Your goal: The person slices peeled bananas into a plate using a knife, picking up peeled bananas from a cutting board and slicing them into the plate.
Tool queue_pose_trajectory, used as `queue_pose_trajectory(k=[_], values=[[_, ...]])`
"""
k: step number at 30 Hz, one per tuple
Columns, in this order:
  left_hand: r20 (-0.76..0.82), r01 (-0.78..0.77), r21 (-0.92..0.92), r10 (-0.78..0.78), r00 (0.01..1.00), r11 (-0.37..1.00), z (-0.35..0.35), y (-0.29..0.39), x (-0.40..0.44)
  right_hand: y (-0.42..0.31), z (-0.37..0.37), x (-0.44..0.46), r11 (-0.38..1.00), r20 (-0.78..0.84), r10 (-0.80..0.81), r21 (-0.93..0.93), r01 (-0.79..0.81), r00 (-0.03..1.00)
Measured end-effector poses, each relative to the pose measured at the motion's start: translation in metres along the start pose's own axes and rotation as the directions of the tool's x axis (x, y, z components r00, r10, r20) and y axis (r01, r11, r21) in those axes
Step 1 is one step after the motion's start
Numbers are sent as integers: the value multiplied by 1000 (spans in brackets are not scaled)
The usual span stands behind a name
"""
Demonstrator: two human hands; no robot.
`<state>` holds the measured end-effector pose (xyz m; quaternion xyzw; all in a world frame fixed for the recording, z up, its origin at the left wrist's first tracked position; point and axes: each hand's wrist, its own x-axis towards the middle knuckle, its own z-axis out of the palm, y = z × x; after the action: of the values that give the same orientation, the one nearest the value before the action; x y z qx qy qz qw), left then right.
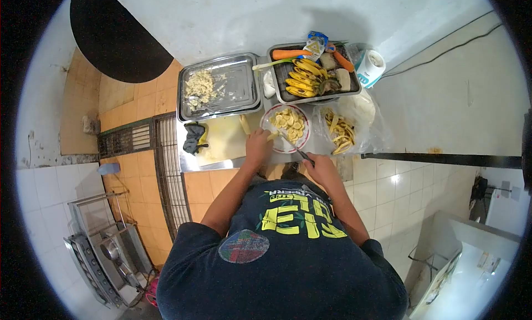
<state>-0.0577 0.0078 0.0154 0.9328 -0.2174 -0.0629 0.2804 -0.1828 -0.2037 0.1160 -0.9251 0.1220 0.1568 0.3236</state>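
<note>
My left hand [259,147] is closed around a peeled banana [272,136] at the left rim of a red-edged plate [266,120]. In my right hand [323,170] is a knife [302,153], its blade reaching over the plate towards the banana. Round banana slices [289,124] are heaped on the plate. A second peeled banana [244,124] lies at the edge of the pale cutting board [224,137], left of the plate. To the plate's right, banana peels [339,132] lie in a clear plastic bag [368,137].
At the back left stands a metal tray [238,87] with crumbly pale food [200,87]. Another tray [277,92] holds unpeeled bananas [305,79], carrots [291,54] and a blue packet [316,45]. A dark cloth [194,138] lies on the board; a paper roll [370,67] stands at right.
</note>
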Motion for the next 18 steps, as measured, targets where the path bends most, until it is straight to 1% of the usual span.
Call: queue_pose_trajectory(k=[3,9,12,15,18], values=[[-7,11,-28,-11,1000,1000,-3,3,-2,0,2,-1,1000,-10,-1,4,1,1000],[2,23,-13,-23,1000,1000,-2,2,-2,-5,-1,-6,999,7,37,27,-37,999],[-1,20,-28,-20,1000,999,-1,1,-2,0,4,-7,1000,-81,-6,13,7,997],[20,43,-56,-42,999,998,2,0,-2,-2,-1,-7,999,7,30,29,-30,1000],[-30,18,-94,-21,999,995,5,-2,-3,-4,-4,-7,1000,-12,7,7,-7,1000]])
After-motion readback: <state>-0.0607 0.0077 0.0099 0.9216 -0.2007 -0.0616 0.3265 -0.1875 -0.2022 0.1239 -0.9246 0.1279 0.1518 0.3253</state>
